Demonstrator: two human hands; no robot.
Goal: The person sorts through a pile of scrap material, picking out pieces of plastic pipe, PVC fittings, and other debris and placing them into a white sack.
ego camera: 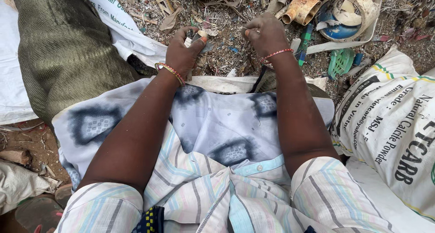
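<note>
1. Just above the lap, over the littered ground (226,56), the left hand (183,52) was curled shut on a small grey scrap (202,42), pinched between thumb and fingertips, with a pale bit showing at its top.
2. The right hand (267,33) hovered just beside it, fingers bent inward and knuckles up; whether it gripped anything could not be told from this view.
3. Thin red and gold bangles (171,72) circled the left wrist, and a red bangle (276,55) circled the right.
4. Both forearms came out of striped pastel sleeves, above a pale cloth with dark blue blotches (217,124) spread over the lap.
5. The ground under the hands was covered with fine shredded plastic, chips and dust.
6. Beyond the right hand lay a tan pipe fitting (302,7), and beside it a cream broken pipe ring (358,6) around a blue piece.
7. A green plastic grille piece (340,62) lay right of the right wrist.
8. At the right edge sat a white woven sack (389,124), bulging, with black printed lettering and a green and yellow stripe near its seam.
9. At the upper left lay an olive-green woven cloth bundle (63,47) across another white sack (113,15) with green lettering.
</note>
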